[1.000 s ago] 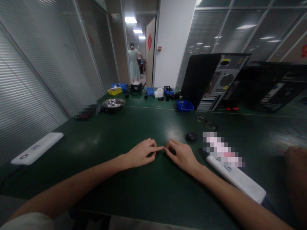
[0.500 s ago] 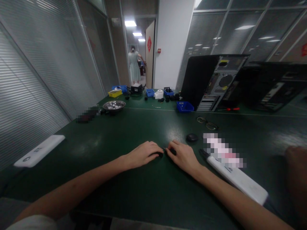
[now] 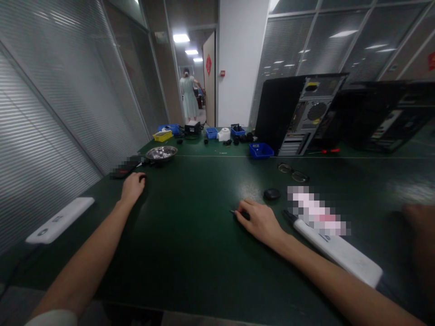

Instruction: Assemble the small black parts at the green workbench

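Over the left part of the green table, my left hand (image 3: 133, 186) is closed around a small black part (image 3: 143, 176) whose kind I cannot make out. It is near a dark, partly pixelated item (image 3: 127, 166) and a shiny metal bowl (image 3: 161, 153) with small pieces inside. Resting on the table in the middle, my right hand (image 3: 260, 219) grips a black tool with a thin pointed tip (image 3: 233, 212), which points left; fingers cover most of its handle. Just beyond that hand lies a black computer mouse (image 3: 272, 194).
White power banks lie at left (image 3: 61, 219) and right (image 3: 340, 249). Glasses (image 3: 292, 172), a blue bin (image 3: 261, 151) and an open computer case (image 3: 299, 115) stand farther back. Another person's blurred arm (image 3: 419, 231) is at far right; a person (image 3: 190, 95) stands in the doorway.
My left hand has moved from beside the right hand far to the left, toward the bowl, with the small black part. My right hand stays put with the tool.
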The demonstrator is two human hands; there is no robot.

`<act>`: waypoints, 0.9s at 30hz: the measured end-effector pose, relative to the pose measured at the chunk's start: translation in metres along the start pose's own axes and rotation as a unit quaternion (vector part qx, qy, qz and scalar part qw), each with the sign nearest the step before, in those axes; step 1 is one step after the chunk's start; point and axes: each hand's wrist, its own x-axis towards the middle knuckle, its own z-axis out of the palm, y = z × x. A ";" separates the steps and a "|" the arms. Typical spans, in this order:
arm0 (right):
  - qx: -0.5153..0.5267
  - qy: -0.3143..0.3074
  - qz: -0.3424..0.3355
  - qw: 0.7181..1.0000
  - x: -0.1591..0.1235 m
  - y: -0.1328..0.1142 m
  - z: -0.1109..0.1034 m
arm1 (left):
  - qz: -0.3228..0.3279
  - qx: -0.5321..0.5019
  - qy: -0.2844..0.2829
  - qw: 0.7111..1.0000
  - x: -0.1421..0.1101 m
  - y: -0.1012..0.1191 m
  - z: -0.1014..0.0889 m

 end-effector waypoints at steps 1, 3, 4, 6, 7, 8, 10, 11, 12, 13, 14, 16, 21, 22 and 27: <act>-0.001 0.000 0.000 1.000 0.000 0.000 0.000 | -0.023 0.015 0.011 1.000 0.001 -0.010 0.002; -0.005 0.000 0.001 1.000 0.000 0.000 -0.001 | -0.036 0.027 0.017 0.999 0.000 -0.017 0.006; -0.006 -0.002 0.002 1.000 0.000 -0.001 -0.002 | -0.032 0.027 0.017 0.999 0.000 -0.016 0.008; -0.007 -0.005 0.004 1.000 0.000 -0.001 -0.003 | -0.028 0.021 0.018 0.999 -0.001 -0.012 0.010; -0.007 -0.006 0.005 1.000 0.000 -0.002 -0.004 | -0.032 0.015 0.022 0.999 0.000 -0.011 0.010; -0.007 -0.007 0.006 1.000 0.000 -0.002 -0.004 | -0.039 0.008 0.028 0.999 0.000 -0.010 0.011; -0.007 -0.007 0.006 1.000 -0.001 -0.002 -0.004 | -0.053 -0.004 0.042 0.998 0.001 -0.010 0.010; -0.007 -0.006 0.006 1.000 -0.001 -0.002 -0.004 | -0.057 -0.008 0.047 0.997 0.001 -0.010 0.009; -0.005 -0.005 0.006 1.000 -0.001 -0.001 -0.003 | -0.057 -0.009 0.051 0.997 0.001 -0.011 0.009; -0.004 -0.005 0.005 1.000 -0.001 -0.001 -0.003 | -0.054 -0.009 0.055 0.997 0.000 -0.011 0.008; -0.003 -0.005 0.003 1.000 -0.001 -0.001 -0.002 | -0.051 -0.008 0.058 0.997 0.000 -0.012 0.007; -0.003 -0.005 0.002 1.000 -0.001 0.000 -0.001 | -0.051 -0.007 0.066 0.997 -0.001 -0.011 0.006; -0.002 -0.006 0.003 1.000 0.000 0.000 -0.001 | -0.055 -0.015 0.062 0.996 -0.001 -0.008 0.002; -0.002 -0.007 0.004 1.000 0.000 0.000 -0.001 | -0.057 -0.017 0.060 0.996 -0.002 -0.007 0.002; -0.003 -0.009 -0.001 1.000 -0.001 0.001 -0.002 | -0.081 -0.022 0.064 0.994 0.001 -0.010 0.004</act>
